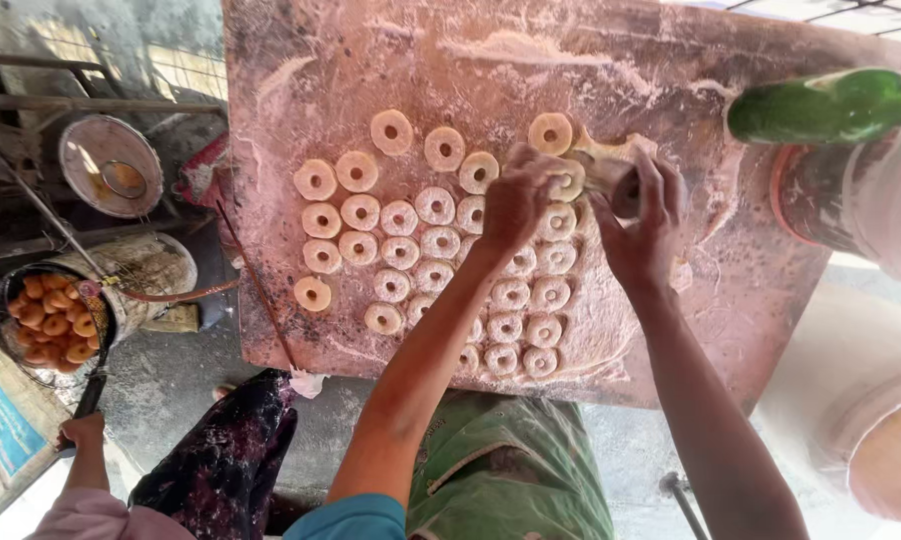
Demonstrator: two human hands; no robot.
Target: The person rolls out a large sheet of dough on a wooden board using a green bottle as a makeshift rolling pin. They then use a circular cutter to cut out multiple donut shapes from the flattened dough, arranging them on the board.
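A floured wooden board [301, 60] filled the view, with rows of raw dough rings [436, 206] cut and laid across its middle. At the left, a co-worker's hand [83, 430] gripped the handle of a wire basket of fried doughnuts [53, 318] (golden brown). The left hand [516, 198] curled narrowly over a ring [568, 180] at the rows' upper right. The right hand [639, 222] was closed around a small round cutter [623, 190] just beside it.

Basket of fried rings [53, 318], green bottle [821, 105], strainer [111, 166].
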